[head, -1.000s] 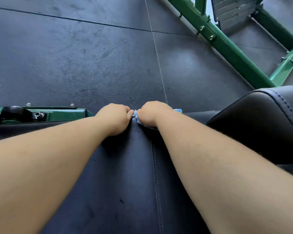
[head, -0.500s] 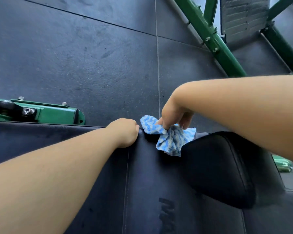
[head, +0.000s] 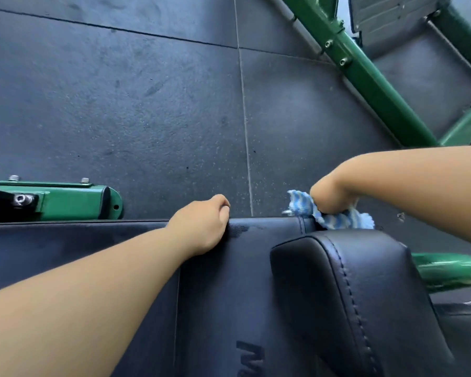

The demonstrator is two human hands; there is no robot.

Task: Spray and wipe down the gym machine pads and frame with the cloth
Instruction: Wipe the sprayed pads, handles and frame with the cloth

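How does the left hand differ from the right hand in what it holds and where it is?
The left hand grips only the far edge of the flat pad; the right hand grips the striped cloth. The left hand is left of the raised pad; the right hand is beyond it. Both are at that far edge.

Black padded bench (head: pixel 242 281) with a blue-striped cloth (head: pixel 335 220) and the left hand (head: pixel 201 227) at its far edge.

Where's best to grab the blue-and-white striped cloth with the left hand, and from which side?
Pinch the loose end of the blue-and-white striped cloth left of the right hand, coming from the left along the edge of the flat black pad; the raised black cushion blocks the near side.
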